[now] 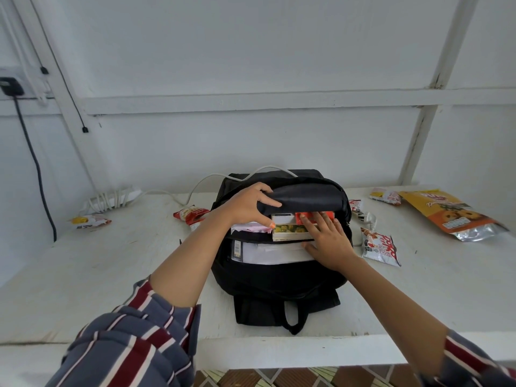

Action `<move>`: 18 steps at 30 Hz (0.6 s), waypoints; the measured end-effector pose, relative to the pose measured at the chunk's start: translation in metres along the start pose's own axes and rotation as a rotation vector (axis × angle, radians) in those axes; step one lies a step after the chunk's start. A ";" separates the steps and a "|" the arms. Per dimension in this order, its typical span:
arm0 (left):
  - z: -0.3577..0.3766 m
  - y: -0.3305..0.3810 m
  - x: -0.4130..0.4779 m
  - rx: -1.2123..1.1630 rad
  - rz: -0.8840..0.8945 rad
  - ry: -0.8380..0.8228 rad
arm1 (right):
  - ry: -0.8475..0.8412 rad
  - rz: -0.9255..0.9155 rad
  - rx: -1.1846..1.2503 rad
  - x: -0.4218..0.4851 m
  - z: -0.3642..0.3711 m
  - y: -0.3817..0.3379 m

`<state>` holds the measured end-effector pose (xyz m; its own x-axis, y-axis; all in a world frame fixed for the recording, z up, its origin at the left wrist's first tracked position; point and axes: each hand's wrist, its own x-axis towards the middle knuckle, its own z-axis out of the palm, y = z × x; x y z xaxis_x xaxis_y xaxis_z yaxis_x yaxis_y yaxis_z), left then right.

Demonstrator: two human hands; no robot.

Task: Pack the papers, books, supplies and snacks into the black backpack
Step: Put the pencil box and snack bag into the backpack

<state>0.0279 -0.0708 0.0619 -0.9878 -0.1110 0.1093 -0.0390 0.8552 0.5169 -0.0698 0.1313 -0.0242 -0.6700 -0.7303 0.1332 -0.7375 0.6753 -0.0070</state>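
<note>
My left hand (pixel 248 208) grips the soft black fabric flap (pixel 307 196) of the black backpack (pixel 279 277). The fingers are curled over its edge to hold the mouth of the main compartment open. My right hand (pixel 326 241) is flat, fingers straight and a little spread, and presses on the things in the opening: a book w/ yellow-green flower cover (pixel 290 229) and an orange-red box (pixel 301 216) just behind it, both only partly inside. The backpack lies in the middle of the white bench (pixel 111 275). White paper sheets (pixel 273 254) sit in its front pocket and pink sheets (pixel 248 227) lie beside the book. I judge the book and box are stiff and rather heavy, so a flat push on the top edge is better than a pinch. Their corners may catch on the fabric, which folds easily, so the flap needs a hold near its middle. The snacks are not yet packed, e.g. the red-white foil pkt (pixel 379 247) just right of the bag and the big orange pouch (pixel 452 216) further right. They look light, crinkly and slippery, contents prob. fragile, so I would take them by the sealed edge w/o squeezing.
</note>
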 end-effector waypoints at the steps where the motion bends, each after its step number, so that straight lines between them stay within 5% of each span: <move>1: 0.001 0.001 -0.002 0.005 -0.009 -0.020 | -0.002 -0.008 0.008 -0.001 0.000 0.000; 7: 0.012 0.004 -0.016 0.097 -0.019 -0.067 | 0.079 -0.088 0.126 -0.022 -0.003 0.002; 11: 0.018 0.017 -0.022 0.224 0.048 0.198 | 0.145 -0.138 0.327 -0.046 -0.008 0.009; 15: 0.030 0.039 -0.018 0.043 0.256 0.524 | 0.208 -0.051 0.474 -0.070 -0.018 0.027; 18: 0.049 0.069 -0.007 -0.106 0.355 0.484 | 0.202 0.071 0.538 -0.085 -0.025 0.050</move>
<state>0.0246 0.0137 0.0549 -0.7558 -0.0675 0.6513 0.3197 0.8300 0.4570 -0.0473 0.2295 -0.0112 -0.7286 -0.6156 0.3002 -0.6664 0.5360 -0.5182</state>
